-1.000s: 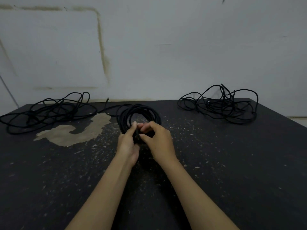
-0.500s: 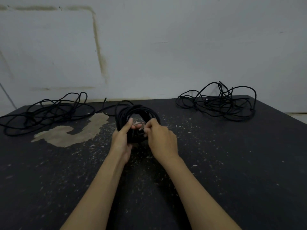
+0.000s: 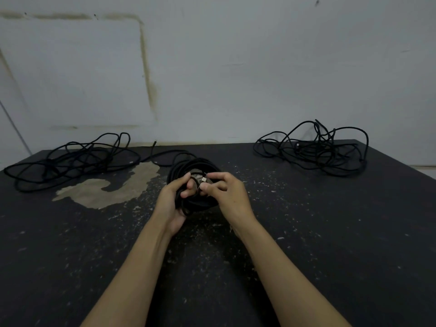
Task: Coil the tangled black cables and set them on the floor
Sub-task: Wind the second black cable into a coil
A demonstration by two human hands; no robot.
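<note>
At the centre of the frame sits a coil of black cable (image 3: 195, 166): thin, round, matte cord wound into a thick ring of many loops, held just above the dark surface; its lower part is hidden between the hands. The left hand (image 3: 171, 204) wraps the ring's near-left side, its grip curled round the bundled strands, a few loops crossing the palm; the right hand (image 3: 227, 192) meets it from the right, thumb and forefinger pinching the cable's end, where a small pale metal connector (image 3: 202, 180) glints. A single strand runs from the coil toward the upper left, its free tip (image 3: 155, 142) lying near the wall.

At the left of the frame a tangled pile (image 3: 68, 159) of the same black cord sprawls in loose, flat, overlapping loops; at the upper right a second tangle (image 3: 313, 149) stands higher, with arching loops leaning toward the wall.

The bench (image 3: 330, 232) is black and rough, speckled with pale chips and scratches; left of centre a large irregular patch (image 3: 113, 190) shows worn-through tan material. Behind, a dull whitish wall (image 3: 236, 67) carries brownish stains tracing a rectangular outline in the upper left.
</note>
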